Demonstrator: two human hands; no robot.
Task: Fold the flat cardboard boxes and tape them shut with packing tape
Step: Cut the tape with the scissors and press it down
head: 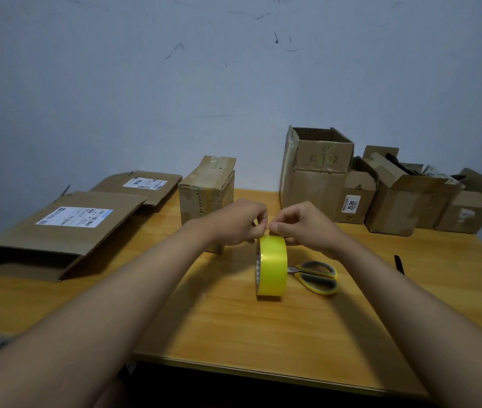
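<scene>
A scuffed, pale blue-grey wall (151, 83) fills the upper frame. A wooden table (234, 325) spans the lower half under dim, even light.

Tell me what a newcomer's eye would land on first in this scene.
First, the bright yellow roll of packing tape standing on edge mid-table, with the left hand and right hand pinching at its top as if picking at the tape end. Next, the yellow-handled scissors lying just right of the roll. Then the cluster of open cardboard boxes at the table's far right.
</scene>
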